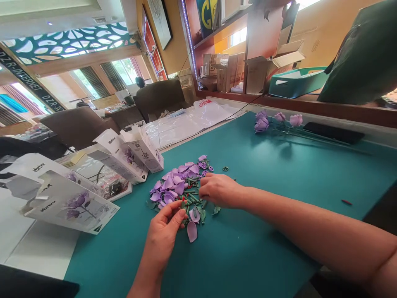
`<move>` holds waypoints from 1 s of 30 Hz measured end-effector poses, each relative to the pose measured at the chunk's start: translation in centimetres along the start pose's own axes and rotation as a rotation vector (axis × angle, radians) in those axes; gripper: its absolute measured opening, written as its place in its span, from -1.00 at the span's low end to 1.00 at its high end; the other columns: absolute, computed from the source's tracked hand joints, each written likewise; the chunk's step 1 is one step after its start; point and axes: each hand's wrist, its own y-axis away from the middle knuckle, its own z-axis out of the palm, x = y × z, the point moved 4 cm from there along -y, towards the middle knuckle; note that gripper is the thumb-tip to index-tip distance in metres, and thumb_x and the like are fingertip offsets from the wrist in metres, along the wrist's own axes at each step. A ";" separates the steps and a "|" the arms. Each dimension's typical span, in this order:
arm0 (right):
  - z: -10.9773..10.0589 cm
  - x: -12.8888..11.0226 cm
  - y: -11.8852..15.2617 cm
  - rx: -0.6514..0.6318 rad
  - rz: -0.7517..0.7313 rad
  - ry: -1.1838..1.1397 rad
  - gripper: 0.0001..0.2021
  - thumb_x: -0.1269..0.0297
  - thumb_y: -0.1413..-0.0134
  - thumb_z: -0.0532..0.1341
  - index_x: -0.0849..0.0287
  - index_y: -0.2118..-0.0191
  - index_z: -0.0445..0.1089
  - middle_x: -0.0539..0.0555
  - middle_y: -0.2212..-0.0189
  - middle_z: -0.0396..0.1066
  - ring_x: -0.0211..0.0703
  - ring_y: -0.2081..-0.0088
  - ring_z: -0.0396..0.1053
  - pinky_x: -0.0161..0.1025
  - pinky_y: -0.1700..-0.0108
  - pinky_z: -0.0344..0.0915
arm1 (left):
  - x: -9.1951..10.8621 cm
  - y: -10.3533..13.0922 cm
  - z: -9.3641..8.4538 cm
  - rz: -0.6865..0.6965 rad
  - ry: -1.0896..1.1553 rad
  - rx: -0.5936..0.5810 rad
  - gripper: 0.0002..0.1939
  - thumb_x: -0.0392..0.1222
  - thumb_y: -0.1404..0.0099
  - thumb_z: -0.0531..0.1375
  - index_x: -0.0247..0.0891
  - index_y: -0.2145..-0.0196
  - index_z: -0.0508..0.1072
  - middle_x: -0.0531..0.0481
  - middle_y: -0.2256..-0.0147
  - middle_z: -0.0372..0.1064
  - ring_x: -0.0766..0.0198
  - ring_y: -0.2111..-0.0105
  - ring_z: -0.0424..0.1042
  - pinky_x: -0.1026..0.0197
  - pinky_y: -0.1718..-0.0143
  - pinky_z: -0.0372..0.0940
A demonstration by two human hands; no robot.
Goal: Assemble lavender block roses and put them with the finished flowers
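A loose heap of lilac plastic petals (178,180) and green stem pieces (191,194) lies on the teal table mat (248,256). My left hand (164,231), at the near edge of the heap, pinches a small green piece with a red tip (183,201) between thumb and forefinger. On the heap's right side is my right hand (220,190), its fingers curled together and pointing down among the parts. Whatever they grip is hidden. One lilac petal (192,231) lies just right of my left hand. A green leaf piece (216,210) sits below my right hand.
Opened white boxes (77,207) printed with purple flowers stand along the left. Assembled lilac roses (262,123) and a black flat object (333,132) lie at the back right. A small green ring (226,168) and a dark red stick (346,202) lie apart from the heap.
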 end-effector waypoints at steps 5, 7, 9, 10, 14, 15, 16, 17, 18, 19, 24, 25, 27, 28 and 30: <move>1.4 -0.6 -0.2 -0.164 -0.067 0.170 -0.89 0.48 -0.03 0.20 0.22 0.42 0.46 0.12 0.40 0.40 -0.12 0.29 0.27 -0.31 0.48 0.03 | 0.0 0.0 0.3 0.001 0.006 -0.009 -0.55 0.03 0.04 0.32 -0.29 0.23 0.50 0.03 0.45 0.45 0.29 0.41 0.37 0.27 0.42 0.29; 1.8 -0.6 -0.3 -0.180 -0.060 0.182 -0.91 0.48 -0.02 0.21 0.23 0.42 0.46 0.12 0.40 0.40 -0.11 0.29 0.28 -0.31 0.49 0.03 | -0.1 0.0 0.2 0.002 0.005 -0.016 -0.56 0.03 0.04 0.32 -0.29 0.23 0.50 0.02 0.44 0.45 0.28 0.41 0.37 0.27 0.41 0.29; 2.2 -0.4 -0.4 -0.165 -0.053 0.183 -0.91 0.49 -0.01 0.20 0.24 0.41 0.45 0.12 0.41 0.40 -0.10 0.29 0.28 -0.31 0.49 0.03 | -0.1 0.0 0.2 0.009 -0.001 -0.025 -0.56 0.04 0.04 0.32 -0.28 0.23 0.50 0.02 0.44 0.45 0.28 0.41 0.38 0.27 0.40 0.30; 2.3 -0.4 -0.5 -0.152 -0.055 0.186 -0.90 0.50 -0.01 0.19 0.24 0.41 0.45 0.13 0.41 0.40 -0.10 0.29 0.28 -0.31 0.49 0.04 | -0.1 0.1 0.2 0.013 -0.006 -0.031 -0.56 0.04 0.03 0.32 -0.28 0.24 0.50 0.02 0.44 0.46 0.28 0.41 0.38 0.26 0.40 0.30; 1.9 -0.3 -0.4 -0.061 -0.045 0.123 -0.90 0.46 0.00 0.17 0.24 0.40 0.44 0.14 0.36 0.42 -0.12 0.30 0.30 -0.30 0.46 0.06 | -0.1 0.1 0.1 0.015 -0.026 -0.032 -0.56 0.06 0.03 0.30 -0.29 0.25 0.49 0.01 0.44 0.46 0.27 0.42 0.38 0.25 0.38 0.30; 1.6 -0.3 -0.4 -0.029 -0.015 0.055 -0.91 0.45 0.01 0.17 0.23 0.38 0.43 0.12 0.35 0.42 -0.15 0.32 0.30 -0.31 0.46 0.06 | -0.1 0.1 0.1 0.018 -0.031 -0.030 -0.56 0.06 0.03 0.30 -0.29 0.25 0.49 0.00 0.43 0.46 0.28 0.42 0.38 0.24 0.38 0.31; 1.2 -0.2 -0.3 0.002 0.032 -0.034 -0.92 0.43 0.03 0.18 0.22 0.37 0.43 0.09 0.35 0.43 -0.19 0.34 0.30 -0.32 0.46 0.06 | -0.1 0.1 0.1 0.022 -0.037 -0.029 -0.57 0.05 0.02 0.30 -0.29 0.25 0.49 0.00 0.42 0.46 0.28 0.43 0.38 0.24 0.37 0.31; 0.9 0.0 -0.3 0.033 0.088 -0.136 -0.91 0.43 0.06 0.19 0.21 0.36 0.42 0.06 0.37 0.43 -0.23 0.38 0.30 -0.34 0.46 0.06 | -0.1 0.1 0.1 0.027 -0.043 -0.030 -0.58 0.04 0.02 0.30 -0.29 0.26 0.49 0.00 0.41 0.47 0.29 0.43 0.38 0.24 0.37 0.31; 0.6 0.1 -0.2 0.065 0.143 -0.241 -0.89 0.44 0.08 0.20 0.20 0.35 0.41 0.02 0.40 0.42 -0.27 0.41 0.29 -0.35 0.45 0.07 | 0.0 0.1 0.2 0.032 -0.050 -0.032 -0.59 0.04 0.01 0.30 -0.28 0.26 0.49 -0.01 0.39 0.47 0.29 0.44 0.37 0.23 0.37 0.31; 0.4 0.3 -0.2 0.097 0.187 -0.347 -0.87 0.46 0.11 0.21 0.19 0.34 0.41 -0.01 0.44 0.42 -0.30 0.43 0.28 -0.36 0.45 0.08 | 0.0 0.1 0.2 0.035 -0.057 -0.035 -0.60 0.04 0.01 0.29 -0.28 0.26 0.49 -0.02 0.37 0.48 0.29 0.43 0.38 0.23 0.36 0.32; 0.6 0.7 -0.4 0.187 0.231 -0.892 -0.78 0.44 0.08 0.21 0.18 0.22 0.40 -0.06 0.46 0.40 -0.34 0.43 0.31 -0.40 0.40 0.19 | 0.4 0.3 0.4 0.043 -0.080 -0.040 -0.61 0.03 0.02 0.30 -0.28 0.28 0.50 -0.06 0.36 0.49 0.23 0.39 0.41 0.20 0.36 0.33; 0.9 0.7 -0.5 0.176 0.235 -0.997 -0.81 0.41 0.08 0.23 0.20 0.25 0.40 -0.05 0.47 0.40 -0.33 0.43 0.32 -0.38 0.39 0.22 | 0.4 0.3 0.4 0.039 -0.083 -0.038 -0.61 0.02 0.03 0.30 -0.28 0.29 0.50 -0.05 0.37 0.49 0.22 0.39 0.41 0.20 0.36 0.32; 1.4 0.6 -0.7 0.142 0.248 -1.175 -0.85 0.35 0.09 0.27 0.23 0.32 0.39 -0.04 0.48 0.40 -0.31 0.44 0.34 -0.35 0.38 0.27 | 0.6 0.5 0.6 0.027 -0.083 -0.047 -0.63 0.01 0.03 0.30 -0.28 0.30 0.50 -0.04 0.39 0.49 0.22 0.39 0.41 0.20 0.34 0.32; 1.5 0.5 -0.7 0.133 0.254 -1.243 -0.85 0.34 0.11 0.28 0.23 0.34 0.38 -0.04 0.48 0.39 -0.31 0.44 0.34 -0.34 0.37 0.28 | 0.7 0.6 0.6 0.021 -0.080 -0.053 -0.64 0.01 0.03 0.30 -0.27 0.31 0.49 -0.03 0.39 0.49 0.22 0.38 0.41 0.20 0.34 0.32; 1.5 0.3 -0.7 0.134 0.263 -1.325 -0.84 0.35 0.16 0.31 0.23 0.37 0.36 -0.06 0.50 0.38 -0.32 0.46 0.34 -0.34 0.37 0.30 | 0.7 0.7 0.8 0.013 -0.068 -0.068 -0.65 0.00 0.02 0.30 -0.26 0.31 0.49 -0.02 0.40 0.49 0.22 0.37 0.42 0.20 0.32 0.33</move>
